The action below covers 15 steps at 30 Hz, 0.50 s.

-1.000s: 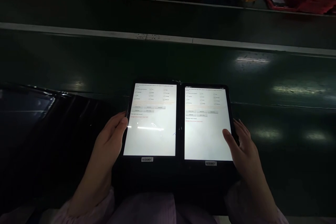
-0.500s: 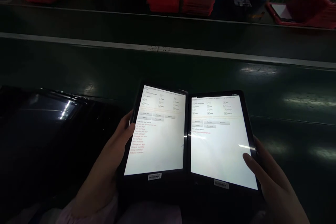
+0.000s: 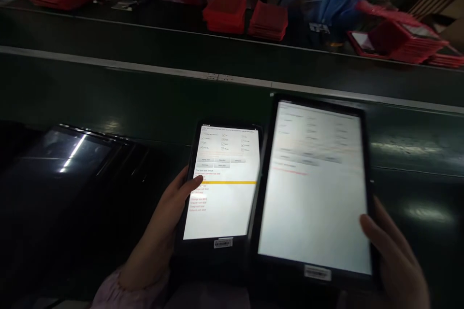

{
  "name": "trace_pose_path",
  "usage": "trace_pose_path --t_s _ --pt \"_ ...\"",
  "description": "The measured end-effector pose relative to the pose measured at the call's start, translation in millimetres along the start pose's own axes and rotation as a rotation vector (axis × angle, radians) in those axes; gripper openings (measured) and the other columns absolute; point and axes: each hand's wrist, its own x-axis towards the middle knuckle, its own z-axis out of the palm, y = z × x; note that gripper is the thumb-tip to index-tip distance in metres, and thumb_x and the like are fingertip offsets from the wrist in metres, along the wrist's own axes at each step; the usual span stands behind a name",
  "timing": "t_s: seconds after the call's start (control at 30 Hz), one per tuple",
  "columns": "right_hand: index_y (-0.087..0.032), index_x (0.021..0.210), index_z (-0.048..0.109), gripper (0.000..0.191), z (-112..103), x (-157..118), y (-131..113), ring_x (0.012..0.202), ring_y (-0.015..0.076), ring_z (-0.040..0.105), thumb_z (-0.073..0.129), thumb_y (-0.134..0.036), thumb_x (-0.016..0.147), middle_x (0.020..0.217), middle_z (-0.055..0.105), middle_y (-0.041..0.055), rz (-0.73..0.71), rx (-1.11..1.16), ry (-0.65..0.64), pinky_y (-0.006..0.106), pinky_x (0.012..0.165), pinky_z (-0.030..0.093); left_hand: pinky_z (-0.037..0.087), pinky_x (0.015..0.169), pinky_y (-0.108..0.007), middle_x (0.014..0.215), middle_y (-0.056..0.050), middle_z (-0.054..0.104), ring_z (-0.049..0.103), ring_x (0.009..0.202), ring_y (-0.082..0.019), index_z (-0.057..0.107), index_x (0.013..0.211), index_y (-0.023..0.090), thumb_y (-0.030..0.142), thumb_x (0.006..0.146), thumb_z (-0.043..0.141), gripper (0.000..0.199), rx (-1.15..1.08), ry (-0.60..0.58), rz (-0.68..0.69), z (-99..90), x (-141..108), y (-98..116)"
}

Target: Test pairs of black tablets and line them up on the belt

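Observation:
My left hand [image 3: 170,212] grips a black-framed tablet [image 3: 224,217] by its left edge, the thumb lying on the lit screen. That screen has tick boxes, grey buttons and lines of red text, with a yellow line across it at the thumb. My right hand [image 3: 397,246] is closed round the right edge of a second tablet [image 3: 315,212], held higher and nearer to me. Its white screen is blurred by motion. The second tablet's left edge overlaps or touches the first one's right edge; I cannot tell which. Both bear a barcode label below the screen.
Dark glossy tablets or panels [image 3: 68,169] lie at the left on the dark green work surface [image 3: 152,91]. Across a pale strip [image 3: 145,67], red trays [image 3: 224,12] stand stacked, with more red cases [image 3: 406,41] at the right. Two people work on the far side.
The right tablet has risen and come closer to me. My left thumb has moved onto the left screen, where a yellow line now shows. Across the bench, a co-worker's hand has come into view.

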Motion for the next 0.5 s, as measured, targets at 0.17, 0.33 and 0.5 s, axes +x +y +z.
trace_pose_path --t_s 0.17,0.33,0.5 --pt "-0.036 0.153 0.063 0.065 44.2 -14.5 -14.7 0.131 0.0414 0.070 0.064 -0.062 0.094 0.149 0.070 0.0046 -0.065 0.214 -0.316 0.059 0.093 0.067 0.063 0.096 -0.041 0.116 -0.008 0.083 0.081 0.104 -0.029 0.076 0.129 0.027 0.031 0.087 0.078 0.043 -0.075 -0.033 0.091 2.6 -15.3 -12.0" --pt "-0.035 0.154 0.061 0.060 60.1 -39.9 -13.1 0.141 0.0360 0.063 0.062 -0.058 0.098 0.153 0.066 0.0042 -0.139 0.156 -0.384 0.056 0.106 0.061 0.061 0.097 -0.038 0.122 -0.011 0.082 0.078 0.115 -0.029 0.079 0.123 0.023 0.048 0.096 0.069 0.038 -0.111 -0.084 0.057 -1.4 -34.1 -22.8" --pt "-0.034 0.146 0.069 0.057 52.9 -46.7 2.5 0.134 0.0363 0.066 0.067 -0.061 0.096 0.144 0.071 0.0103 -0.368 0.037 -0.298 0.057 0.107 0.058 0.065 0.087 -0.040 0.110 -0.013 0.083 0.080 0.105 -0.031 0.081 0.116 0.019 0.067 0.100 0.056 0.056 -0.131 -0.259 -0.060 -6.9 -39.1 -34.8"
